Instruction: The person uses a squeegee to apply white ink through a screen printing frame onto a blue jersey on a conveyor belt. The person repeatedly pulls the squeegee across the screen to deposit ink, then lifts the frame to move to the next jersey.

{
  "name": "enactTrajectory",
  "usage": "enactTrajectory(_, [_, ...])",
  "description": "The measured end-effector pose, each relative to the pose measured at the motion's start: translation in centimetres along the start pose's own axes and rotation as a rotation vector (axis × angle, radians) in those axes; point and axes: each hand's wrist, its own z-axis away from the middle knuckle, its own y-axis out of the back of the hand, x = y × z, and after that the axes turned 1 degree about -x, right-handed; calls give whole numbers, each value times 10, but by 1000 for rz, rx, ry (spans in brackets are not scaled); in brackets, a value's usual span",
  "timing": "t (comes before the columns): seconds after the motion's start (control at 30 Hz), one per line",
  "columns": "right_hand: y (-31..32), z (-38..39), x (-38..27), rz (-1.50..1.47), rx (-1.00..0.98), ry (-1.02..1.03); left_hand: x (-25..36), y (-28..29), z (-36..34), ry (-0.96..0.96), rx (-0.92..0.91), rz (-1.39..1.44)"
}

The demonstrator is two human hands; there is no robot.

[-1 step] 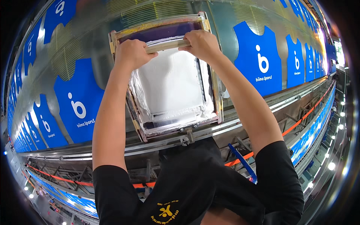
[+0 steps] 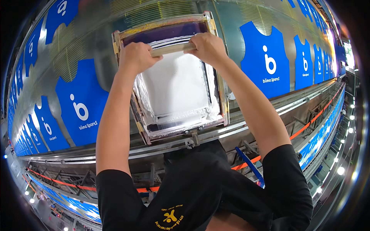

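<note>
A screen-printing frame [image 2: 165, 24] lies flat on the table before me, its edges stained with ink. White ink [image 2: 177, 84] covers most of its mesh and is heaped thick along the right side and near end. Close to the far end, a pale squeegee [image 2: 172, 49] spans the mesh. My left hand [image 2: 135, 57] is closed round its left end, and my right hand [image 2: 209, 47] grips the right end. Thin white streaks and a dark purple strip of mesh show just beyond the squeegee. Its blade edge is hidden.
Blue vest-shaped fabric pieces with white prints lie either side, one at the left [image 2: 81, 102], another at the right [image 2: 266, 59]. A metal rail [image 2: 250, 125] runs along the table's near edge, with a clamp [image 2: 190, 143] by the frame. An orange strip [image 2: 304, 129] runs below.
The squeegee and both my hands have shifted slightly toward me. More white streaks show on the mesh beyond the squeegee.
</note>
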Motion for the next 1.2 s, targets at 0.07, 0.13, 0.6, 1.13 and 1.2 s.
enactTrajectory(0.07, [-9, 29, -2, -25, -39, -3, 4, -15, 28, 8, -2, 42])
enactTrajectory(0.13, [-22, 70, -10, -44, 47, 60, 13, -38, 66, 3, 21, 71])
enactTrajectory(0.6, [-34, 209, -42, -134, 78, 174, 44, -88, 194, -4, -197, 55])
enactTrajectory(1.13, [-2, -29, 11, 35, 38, -66, -11, 5, -26, -59, 119, 72])
enactTrajectory(1.2, [-7, -17, 9, 28, 87, -43, -6, -2, -15, -51, 91, 57])
